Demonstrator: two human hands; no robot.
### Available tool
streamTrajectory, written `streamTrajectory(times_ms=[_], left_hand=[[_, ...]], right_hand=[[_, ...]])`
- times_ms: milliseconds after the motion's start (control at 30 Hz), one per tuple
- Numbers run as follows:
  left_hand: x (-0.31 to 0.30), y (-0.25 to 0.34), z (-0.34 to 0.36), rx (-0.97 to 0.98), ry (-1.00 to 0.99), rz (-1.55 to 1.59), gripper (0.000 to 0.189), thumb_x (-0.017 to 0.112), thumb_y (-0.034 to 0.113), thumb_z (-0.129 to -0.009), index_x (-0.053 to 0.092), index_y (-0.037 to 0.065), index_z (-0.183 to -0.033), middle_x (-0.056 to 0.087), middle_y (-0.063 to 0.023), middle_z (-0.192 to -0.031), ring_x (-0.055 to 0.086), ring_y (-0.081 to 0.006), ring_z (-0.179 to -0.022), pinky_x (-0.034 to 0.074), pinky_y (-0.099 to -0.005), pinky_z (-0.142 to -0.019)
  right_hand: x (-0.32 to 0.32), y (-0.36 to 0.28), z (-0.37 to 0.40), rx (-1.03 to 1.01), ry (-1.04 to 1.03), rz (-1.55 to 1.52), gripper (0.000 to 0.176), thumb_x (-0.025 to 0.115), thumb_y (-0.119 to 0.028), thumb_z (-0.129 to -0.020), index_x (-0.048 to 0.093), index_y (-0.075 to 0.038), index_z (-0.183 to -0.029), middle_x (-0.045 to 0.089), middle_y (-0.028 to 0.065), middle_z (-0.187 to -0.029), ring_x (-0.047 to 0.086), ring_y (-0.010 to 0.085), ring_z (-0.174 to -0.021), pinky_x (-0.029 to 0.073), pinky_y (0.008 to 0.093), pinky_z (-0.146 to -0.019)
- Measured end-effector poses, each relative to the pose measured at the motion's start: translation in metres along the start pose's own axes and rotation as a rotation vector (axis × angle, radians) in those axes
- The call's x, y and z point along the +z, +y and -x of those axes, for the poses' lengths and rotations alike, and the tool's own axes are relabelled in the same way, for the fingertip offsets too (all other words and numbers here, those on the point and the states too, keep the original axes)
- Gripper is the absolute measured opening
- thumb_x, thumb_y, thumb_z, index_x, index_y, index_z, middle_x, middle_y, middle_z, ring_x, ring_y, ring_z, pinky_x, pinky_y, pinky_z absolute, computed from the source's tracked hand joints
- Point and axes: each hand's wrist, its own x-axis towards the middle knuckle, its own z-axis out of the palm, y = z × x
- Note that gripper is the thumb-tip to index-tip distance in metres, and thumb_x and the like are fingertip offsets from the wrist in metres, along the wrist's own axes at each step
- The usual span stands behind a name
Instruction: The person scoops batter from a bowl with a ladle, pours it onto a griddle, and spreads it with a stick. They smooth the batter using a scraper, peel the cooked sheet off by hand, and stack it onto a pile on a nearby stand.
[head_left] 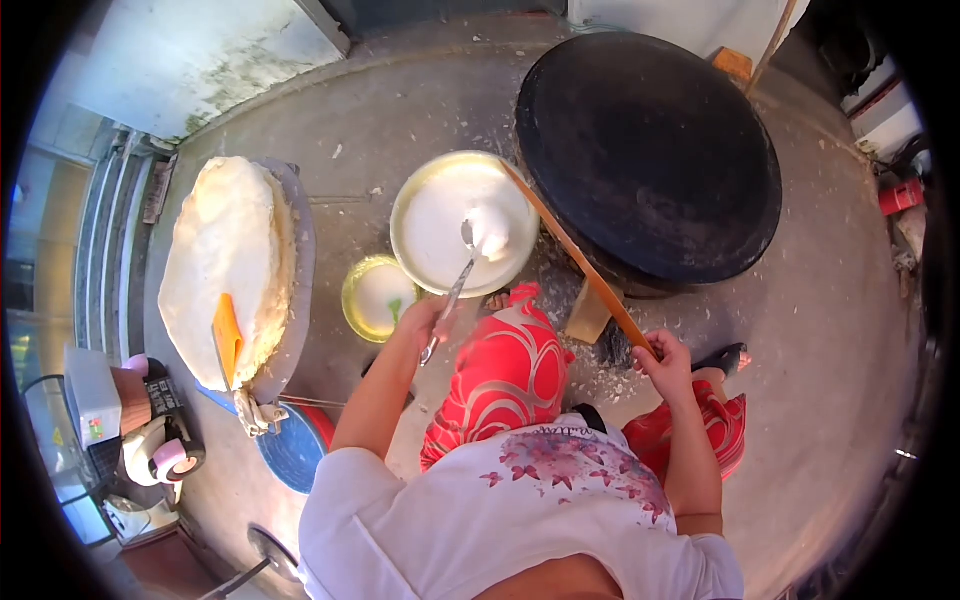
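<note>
My left hand (424, 318) is closed around the handle of a metal ladle (459, 282). The ladle's bowl is over a large pale basin (402, 255) of white batter (440, 205), beside a bright white lump whose nature I cannot make out. My right hand (664, 362) grips the lower end of a long flat wooden stick (592, 280). The stick slants up between the basin and a big round black griddle (650, 150), its far tip by the basin's rim. Left of the basin stands a small yellow-green bowl (350, 300) of white liquid with a green utensil in it.
A tall stack of thin round flatbreads (220, 240) on a round board stands at the left, with an orange-bladed scraper (229, 335) on top. Below it is a blue basin (290, 450). A wooden block (590, 312) sits beneath the griddle's near edge. Crumbs litter the floor.
</note>
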Motion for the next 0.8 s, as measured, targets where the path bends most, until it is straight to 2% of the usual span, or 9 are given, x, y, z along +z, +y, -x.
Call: streamTrajectory(times_ms=[200,267,333,433,500,600,800], left_hand=[[0.013,0.010,0.083,0.116,0.095,0.108,0.022,0.039,0.016,-0.088,0.045,-0.001,-0.099,0.043,-0.0049,-0.059,0.033,-0.0082,-0.039,0.027,-0.0205,-0.033],[0.017,0.013,0.108,0.155,0.099,0.111,0.023,0.040,0.018,-0.088,0.046,-0.001,-0.100,0.044,-0.0050,-0.060,0.034,-0.0077,-0.040,0.028,-0.0201,-0.034],[0.022,0.018,0.130,0.226,0.003,0.150,0.027,0.044,0.022,-0.088,0.047,-0.001,-0.102,0.045,-0.0053,-0.060,0.034,-0.0075,-0.041,0.028,-0.0199,-0.035],[0.031,0.027,0.152,0.282,-0.033,0.172,0.032,0.047,0.024,-0.087,0.047,-0.002,-0.106,0.047,-0.0064,-0.061,0.036,-0.0077,-0.041,0.028,-0.0198,-0.035],[0.036,0.032,0.160,0.334,-0.111,0.180,0.033,0.047,0.024,-0.087,0.047,-0.003,-0.107,0.048,-0.0073,-0.061,0.037,-0.0080,-0.043,0.028,-0.0197,-0.034],[0.043,0.039,0.160,0.389,-0.181,0.179,0.034,0.047,0.023,-0.087,0.046,-0.003,-0.108,0.049,-0.0074,-0.062,0.037,-0.0081,-0.043,0.029,-0.0197,-0.035],[0.052,0.042,0.129,0.359,-0.208,0.226,0.034,0.047,0.022,-0.087,0.046,-0.003,-0.110,0.048,-0.0075,-0.061,0.037,-0.0086,-0.042,0.029,-0.0199,-0.035]], right_hand=[[-0.003,0.006,-0.001,-0.049,0.014,-0.015,0.013,0.059,0.001,-0.078,0.051,0.001,-0.089,0.058,0.0043,-0.074,0.055,0.0081,-0.059,0.044,0.0201,-0.053],[-0.003,0.005,0.000,-0.050,0.017,-0.013,0.012,0.059,-0.002,-0.079,0.051,-0.002,-0.088,0.058,0.0026,-0.071,0.054,0.0075,-0.057,0.042,0.0193,-0.049],[-0.002,0.003,0.001,-0.048,0.017,-0.031,0.012,0.059,-0.003,-0.080,0.051,-0.002,-0.088,0.058,0.0026,-0.071,0.054,0.0075,-0.057,0.042,0.0190,-0.049],[-0.003,0.000,0.001,-0.021,0.007,-0.062,0.011,0.057,-0.002,-0.080,0.051,-0.001,-0.090,0.058,0.0031,-0.071,0.055,0.0077,-0.057,0.043,0.0193,-0.050],[-0.003,-0.003,0.004,0.002,0.001,-0.076,0.011,0.056,0.000,-0.080,0.051,0.000,-0.090,0.058,0.0036,-0.072,0.055,0.0080,-0.059,0.044,0.0199,-0.052],[-0.002,-0.005,0.008,-0.010,-0.006,-0.096,0.007,0.053,-0.005,-0.084,0.051,-0.001,-0.090,0.057,0.0034,-0.070,0.053,0.0067,-0.056,0.041,0.0193,-0.050],[-0.013,0.010,0.012,0.001,0.053,-0.150,0.021,0.049,-0.016,-0.089,0.054,-0.002,-0.104,0.057,0.0012,-0.071,0.045,0.0036,-0.053,0.036,0.0164,-0.049]])
